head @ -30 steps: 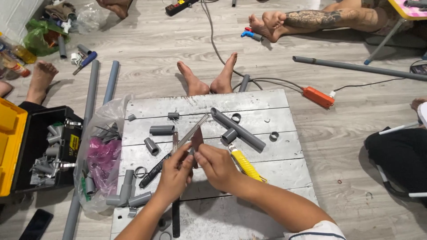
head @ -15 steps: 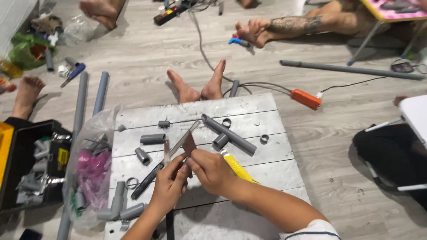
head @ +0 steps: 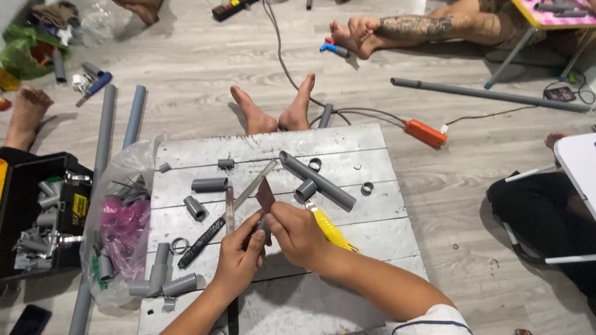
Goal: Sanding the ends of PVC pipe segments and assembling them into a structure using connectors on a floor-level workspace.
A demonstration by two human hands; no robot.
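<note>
— fingers?
— both my hands, left hand (head: 239,257) and right hand (head: 297,234), pinch a small brown piece (head: 265,193) mid-tabletop (head: 372,217).
— room?
— bare boards rightward; long grey pipe (head: 316,180) just beyond.

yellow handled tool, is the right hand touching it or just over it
Cannot tell. In the head view the right hand overlaps the near end of the yellow handled tool, hiding whether they meet.

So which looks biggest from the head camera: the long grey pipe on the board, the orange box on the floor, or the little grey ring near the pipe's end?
1. Long grey pipe
2. Orange box
3. Little grey ring

The box lies farther away, so it may really be a bit bigger than it looks.
</note>
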